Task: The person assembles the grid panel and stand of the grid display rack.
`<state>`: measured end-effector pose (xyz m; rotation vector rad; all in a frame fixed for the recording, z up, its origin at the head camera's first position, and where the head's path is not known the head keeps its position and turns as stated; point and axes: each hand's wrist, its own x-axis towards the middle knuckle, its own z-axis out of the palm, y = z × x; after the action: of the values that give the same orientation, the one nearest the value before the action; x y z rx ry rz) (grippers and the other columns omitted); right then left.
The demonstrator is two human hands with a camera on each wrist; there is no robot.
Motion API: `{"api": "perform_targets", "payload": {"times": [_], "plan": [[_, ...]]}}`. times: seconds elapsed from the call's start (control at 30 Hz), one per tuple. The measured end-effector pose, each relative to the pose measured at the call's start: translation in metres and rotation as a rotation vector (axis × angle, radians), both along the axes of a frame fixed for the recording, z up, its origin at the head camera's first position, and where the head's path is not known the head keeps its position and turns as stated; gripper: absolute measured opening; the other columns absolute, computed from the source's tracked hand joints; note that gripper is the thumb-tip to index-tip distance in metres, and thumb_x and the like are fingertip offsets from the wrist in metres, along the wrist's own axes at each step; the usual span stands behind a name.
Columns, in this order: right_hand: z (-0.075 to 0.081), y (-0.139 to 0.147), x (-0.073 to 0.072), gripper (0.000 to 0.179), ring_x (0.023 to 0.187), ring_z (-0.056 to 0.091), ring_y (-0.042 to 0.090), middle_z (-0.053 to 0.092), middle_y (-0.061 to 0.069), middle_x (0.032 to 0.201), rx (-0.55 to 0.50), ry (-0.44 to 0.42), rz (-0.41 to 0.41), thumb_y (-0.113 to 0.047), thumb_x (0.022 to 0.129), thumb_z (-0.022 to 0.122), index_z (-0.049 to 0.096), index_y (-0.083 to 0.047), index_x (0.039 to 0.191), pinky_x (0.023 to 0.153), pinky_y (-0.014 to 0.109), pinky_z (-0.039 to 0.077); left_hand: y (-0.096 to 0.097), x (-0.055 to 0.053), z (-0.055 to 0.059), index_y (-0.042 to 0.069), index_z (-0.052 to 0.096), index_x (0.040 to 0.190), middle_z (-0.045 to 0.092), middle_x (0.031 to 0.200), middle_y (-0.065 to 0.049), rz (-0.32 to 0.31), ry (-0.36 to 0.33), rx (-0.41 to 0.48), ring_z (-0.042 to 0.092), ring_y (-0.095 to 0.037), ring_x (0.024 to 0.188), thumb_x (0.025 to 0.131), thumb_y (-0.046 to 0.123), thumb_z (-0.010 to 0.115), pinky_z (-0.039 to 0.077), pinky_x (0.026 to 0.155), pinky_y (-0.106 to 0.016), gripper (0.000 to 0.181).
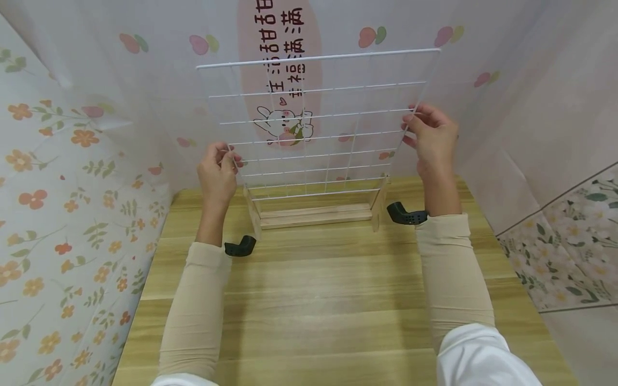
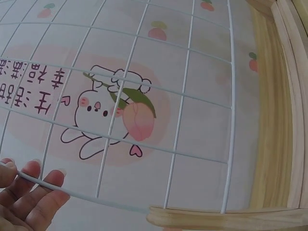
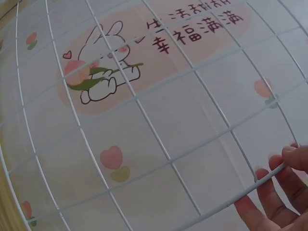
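A white wire grid panel [image 1: 318,58] stands tilted between both hands, its lower end at a wooden stand [image 1: 316,215]. My left hand [image 1: 219,171] pinches the panel's left edge wire, thumb on the near side and fingers behind. Higher up on the opposite edge, my right hand [image 1: 432,136] holds the right side wire between thumb and fingers. The stand has a post on each side and a low crossbar. In the left wrist view, the panel's bottom corner meets a wooden post [image 2: 226,219]; how it is seated there I cannot tell. Curled fingertips [image 3: 269,195] show along the edge wire in the right wrist view.
A wood-grain table [image 1: 314,300] lies under the stand. Behind the panel hangs a white printed curtain [image 1: 169,96] with a rabbit picture and writing. Patterned sheets [image 1: 63,214] close in the left and right sides. Black perforated pieces [image 1: 405,214] project from both wrists.
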<state>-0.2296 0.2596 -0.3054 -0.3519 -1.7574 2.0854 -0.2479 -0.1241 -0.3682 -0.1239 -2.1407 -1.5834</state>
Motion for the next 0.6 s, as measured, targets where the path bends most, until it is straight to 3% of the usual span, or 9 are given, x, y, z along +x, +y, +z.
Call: {"api": "perform_targets", "payload": {"times": [0.37,0.6], "plan": [[-0.017,0.002,-0.005,0.020,0.086,0.064,0.018,0.065,0.005,0.098,0.034,0.021,-0.002,-0.012,0.086,0.074,0.074,-0.010,0.106,0.070,0.025,0.058,-0.003,-0.002,-0.015,-0.003,0.056,0.102,0.067,0.090,-0.023,-0.008,-0.039,-0.028,0.066,-0.022,0.074,0.100,0.004,0.046,0.053,0.064,-0.018,0.013],[-0.020,0.003,-0.004,0.020,0.085,0.065,0.018,0.065,0.005,0.097,0.023,0.021,-0.001,-0.011,0.086,0.074,0.074,-0.010,0.105,0.069,0.024,0.058,-0.001,-0.002,-0.017,-0.005,0.055,0.101,0.067,0.089,-0.024,-0.015,-0.014,-0.033,0.067,-0.032,0.076,0.099,0.003,0.046,0.053,0.063,-0.018,0.012]]}}
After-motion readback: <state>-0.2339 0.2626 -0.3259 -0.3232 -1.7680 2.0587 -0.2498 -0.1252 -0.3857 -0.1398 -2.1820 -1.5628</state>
